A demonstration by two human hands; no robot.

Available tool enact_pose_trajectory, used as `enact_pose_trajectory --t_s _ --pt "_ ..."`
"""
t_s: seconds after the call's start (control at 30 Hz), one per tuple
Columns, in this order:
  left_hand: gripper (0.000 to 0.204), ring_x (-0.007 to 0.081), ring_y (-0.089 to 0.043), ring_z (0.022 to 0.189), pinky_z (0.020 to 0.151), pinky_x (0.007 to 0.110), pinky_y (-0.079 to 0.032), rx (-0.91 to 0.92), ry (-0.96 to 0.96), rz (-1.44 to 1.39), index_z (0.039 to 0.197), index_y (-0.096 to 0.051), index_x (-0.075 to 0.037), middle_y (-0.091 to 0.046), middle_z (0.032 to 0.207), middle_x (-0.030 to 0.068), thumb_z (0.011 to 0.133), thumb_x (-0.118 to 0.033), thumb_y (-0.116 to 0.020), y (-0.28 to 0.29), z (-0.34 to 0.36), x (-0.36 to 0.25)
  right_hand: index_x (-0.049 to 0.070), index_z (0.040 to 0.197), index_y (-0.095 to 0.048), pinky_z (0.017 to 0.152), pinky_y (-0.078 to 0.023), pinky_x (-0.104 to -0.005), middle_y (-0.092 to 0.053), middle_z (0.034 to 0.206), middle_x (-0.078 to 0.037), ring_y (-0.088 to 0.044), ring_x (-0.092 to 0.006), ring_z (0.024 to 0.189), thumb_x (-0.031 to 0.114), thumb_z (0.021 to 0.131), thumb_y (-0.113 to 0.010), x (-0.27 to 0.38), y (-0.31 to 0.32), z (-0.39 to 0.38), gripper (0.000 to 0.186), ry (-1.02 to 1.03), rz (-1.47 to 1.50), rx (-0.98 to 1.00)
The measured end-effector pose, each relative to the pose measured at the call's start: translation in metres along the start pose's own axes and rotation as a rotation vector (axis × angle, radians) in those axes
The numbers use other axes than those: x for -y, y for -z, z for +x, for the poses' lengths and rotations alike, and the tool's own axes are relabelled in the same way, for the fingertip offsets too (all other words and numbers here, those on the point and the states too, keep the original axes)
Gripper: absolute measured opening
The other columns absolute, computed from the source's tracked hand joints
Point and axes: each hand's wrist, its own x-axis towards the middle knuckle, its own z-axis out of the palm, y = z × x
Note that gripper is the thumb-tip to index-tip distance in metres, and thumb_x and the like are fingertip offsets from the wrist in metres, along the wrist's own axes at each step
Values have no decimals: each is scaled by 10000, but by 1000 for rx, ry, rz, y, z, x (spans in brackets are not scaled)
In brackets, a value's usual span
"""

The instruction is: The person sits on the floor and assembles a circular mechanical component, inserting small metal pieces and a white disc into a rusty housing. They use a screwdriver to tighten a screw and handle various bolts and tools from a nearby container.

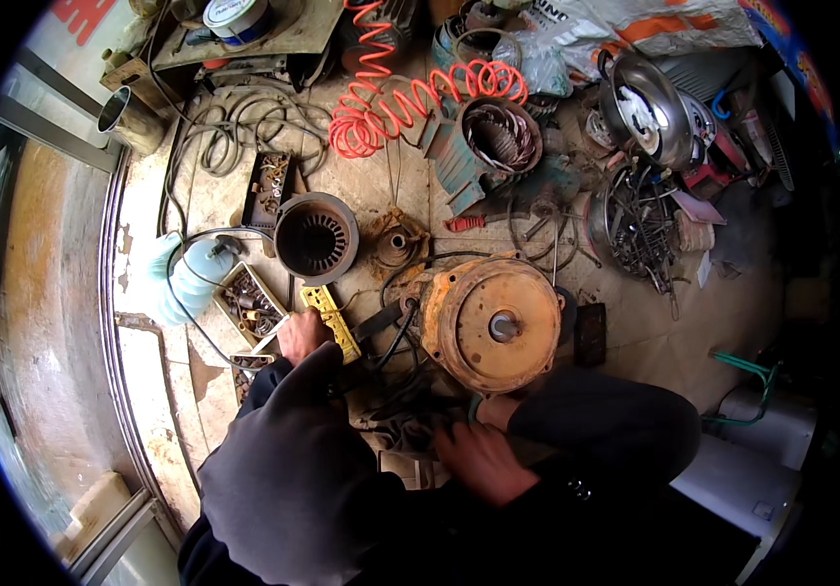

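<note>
My left hand [305, 337] is at the near end of a yellow power strip [332, 322], its fingers curled; what they hold, if anything, is hidden. An open box of small metal parts [251, 305] lies just left of it. My right hand [483, 464] is low between my knees, below a large rusty orange electric motor [461, 342]. Motion smears its fingers. The motor's round end faces up, with a short shaft [504, 327] at its middle. Beyond the strip stand a dark slotted motor housing [317, 237] and a small rusty flanged part [397, 241].
A red coiled air hose [371, 122] hangs over the far floor near an open motor stator with windings [501, 137]. A metal bowl of tools [635, 230] stands at the right. Black cables [230, 137] lie far left, and a pale blue jug [190, 278] stands nearer.
</note>
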Motion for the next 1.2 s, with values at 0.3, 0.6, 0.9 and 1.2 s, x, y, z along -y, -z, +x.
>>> enact_pose_trajectory --t_s 0.3,0.6,0.9,1.2 --pt "296 398 -740 810 694 505 -573 -250 -165 -464 950 -675 -16 -734 822 227 899 -305 -710 88 -97 34 56 980 -604 595 -529 -502 -628 870 -169 -653 -376 714 139 903 -588 -5 -18 -9 114 -104 -58 20" --pt "187 361 -751 827 740 454 -590 -299 71 -535 942 -718 -31 -754 868 196 816 -166 -747 -4 -254 242 -7 1033 -657 685 -572 -514 -709 863 -211 -722 -400 835 93 872 -599 1 -38 -14 198 21 -110 48" --pt "461 342 -613 1259 1105 434 -467 -587 289 -715 1268 -622 65 -599 1386 248 817 26 -708 -28 -295 327 -20 1004 -666 810 -565 -506 -702 955 -234 -703 -423 931 211 941 -670 4 24 -28 239 -130 71 28" --pt "347 297 -516 1421 1199 451 -373 -1149 -311 -815 1335 -650 10 -576 1506 176 1050 -182 -601 323 -274 101 -84 1405 -507 1081 -486 -483 -556 1370 -263 -559 -421 1282 189 792 -894 -11 136 -25 775 -438 95 -489"
